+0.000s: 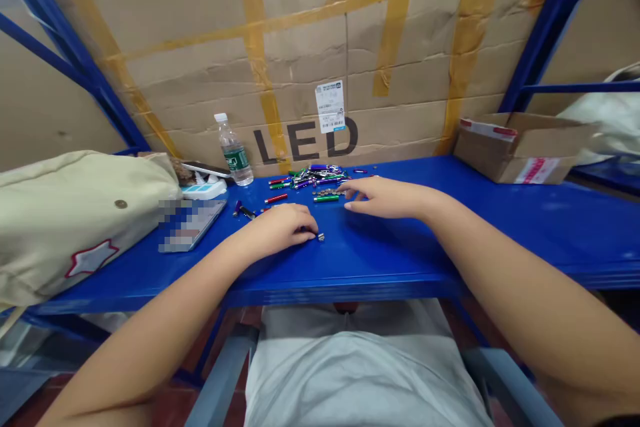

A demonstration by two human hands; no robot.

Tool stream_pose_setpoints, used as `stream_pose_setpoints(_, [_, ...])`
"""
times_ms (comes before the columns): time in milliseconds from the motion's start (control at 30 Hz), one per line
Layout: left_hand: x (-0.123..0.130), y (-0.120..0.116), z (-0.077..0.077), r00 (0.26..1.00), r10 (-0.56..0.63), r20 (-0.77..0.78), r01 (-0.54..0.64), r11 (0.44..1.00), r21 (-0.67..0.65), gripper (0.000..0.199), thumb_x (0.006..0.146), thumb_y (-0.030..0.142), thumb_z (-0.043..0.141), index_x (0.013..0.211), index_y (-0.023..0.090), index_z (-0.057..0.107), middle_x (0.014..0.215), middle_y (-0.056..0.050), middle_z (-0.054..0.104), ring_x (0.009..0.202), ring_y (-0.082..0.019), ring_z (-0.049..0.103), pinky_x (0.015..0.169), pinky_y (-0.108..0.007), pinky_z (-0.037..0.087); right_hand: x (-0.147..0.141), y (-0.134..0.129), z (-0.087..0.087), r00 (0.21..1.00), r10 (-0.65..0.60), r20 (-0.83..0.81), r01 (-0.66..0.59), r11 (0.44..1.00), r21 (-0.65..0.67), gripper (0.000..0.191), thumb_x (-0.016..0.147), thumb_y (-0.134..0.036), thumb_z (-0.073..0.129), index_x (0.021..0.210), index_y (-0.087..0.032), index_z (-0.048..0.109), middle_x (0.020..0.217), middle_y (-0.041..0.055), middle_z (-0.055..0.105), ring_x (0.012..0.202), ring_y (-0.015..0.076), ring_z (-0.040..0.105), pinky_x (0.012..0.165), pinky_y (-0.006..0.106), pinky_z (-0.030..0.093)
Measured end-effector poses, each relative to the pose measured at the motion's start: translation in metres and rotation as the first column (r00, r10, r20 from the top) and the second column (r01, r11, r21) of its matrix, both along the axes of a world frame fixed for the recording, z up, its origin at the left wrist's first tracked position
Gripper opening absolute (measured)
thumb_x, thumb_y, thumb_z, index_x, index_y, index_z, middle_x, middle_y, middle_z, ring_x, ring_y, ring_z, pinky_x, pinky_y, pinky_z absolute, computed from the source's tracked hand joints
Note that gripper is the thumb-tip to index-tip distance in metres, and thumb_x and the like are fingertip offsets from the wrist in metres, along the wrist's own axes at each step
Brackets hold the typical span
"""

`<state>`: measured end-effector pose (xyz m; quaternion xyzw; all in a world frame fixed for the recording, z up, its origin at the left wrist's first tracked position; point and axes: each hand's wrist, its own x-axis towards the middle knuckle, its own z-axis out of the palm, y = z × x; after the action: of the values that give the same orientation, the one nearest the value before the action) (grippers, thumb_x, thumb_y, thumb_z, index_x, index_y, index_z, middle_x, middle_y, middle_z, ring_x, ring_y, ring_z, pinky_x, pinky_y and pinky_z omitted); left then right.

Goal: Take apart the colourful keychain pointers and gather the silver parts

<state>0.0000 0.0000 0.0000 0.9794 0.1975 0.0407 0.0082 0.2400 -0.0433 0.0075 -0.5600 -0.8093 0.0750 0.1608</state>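
Note:
My left hand rests low over the blue table, fingers curled round a small tube whose shiny metal end pokes out past the fingertips; the rest of it is hidden. To its right, my right hand reaches in with fingers apart, the fingertips at a row of small round silvery pieces. A green metallic tube lies just in front of those pieces. Behind them is a heap of coloured metallic tubes. A red tube lies left of the heap, and a dark tube is close behind my left hand.
A water bottle stands at the back left, near a phone and a cream bag. An open cardboard box sits at the back right. A large taped cardboard sheet walls off the blue table behind.

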Motion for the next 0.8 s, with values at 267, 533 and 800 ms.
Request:
stream_pose_setpoints(267, [0.018, 0.033, 0.014, 0.998, 0.062, -0.028, -0.055, 0.979, 0.198, 0.018, 0.083, 0.018, 0.054, 0.094, 0.018, 0.069, 0.092, -0.005, 0.068, 0.085, -0.018, 0.062, 0.077, -0.028, 0.045, 0.002, 0.006, -0.004, 0.999, 0.014, -0.033, -0.013, 1.000, 0.021, 0.038, 0.084, -0.033, 0.056, 0.120, -0.022, 0.060, 0.116, 0.0069, 0.066, 0.102, 0.0232, 0.061, 0.086, 0.032, 0.047])
stream_pose_setpoints(533, [0.073, 0.073, -0.001, 0.989, 0.139, -0.053, -0.129, 0.977, 0.170, 0.022, 0.081, 0.031, 0.059, 0.095, 0.018, 0.069, 0.091, -0.007, 0.069, 0.083, -0.023, 0.062, 0.073, -0.030, 0.044, 0.009, 0.014, -0.004, 0.989, -0.084, -0.119, 0.096, 0.990, 0.099, 0.030, 0.084, -0.022, 0.053, 0.111, -0.018, 0.065, 0.106, 0.0073, 0.069, 0.092, 0.0206, 0.064, 0.082, 0.031, 0.048])
stream_pose_setpoints(800, [0.037, 0.065, 0.006, 0.962, 0.185, 0.202, -0.225, 0.954, 0.197, 0.023, 0.083, 0.030, 0.051, 0.098, 0.017, 0.063, 0.096, -0.008, 0.068, 0.086, -0.022, 0.062, 0.072, -0.030, 0.045, 0.019, 0.049, -0.027, 0.996, -0.090, -0.028, 0.094, 0.957, 0.273, 0.023, 0.083, -0.020, 0.053, 0.097, -0.020, 0.071, 0.097, 0.0074, 0.070, 0.088, 0.0218, 0.062, 0.081, 0.033, 0.047])
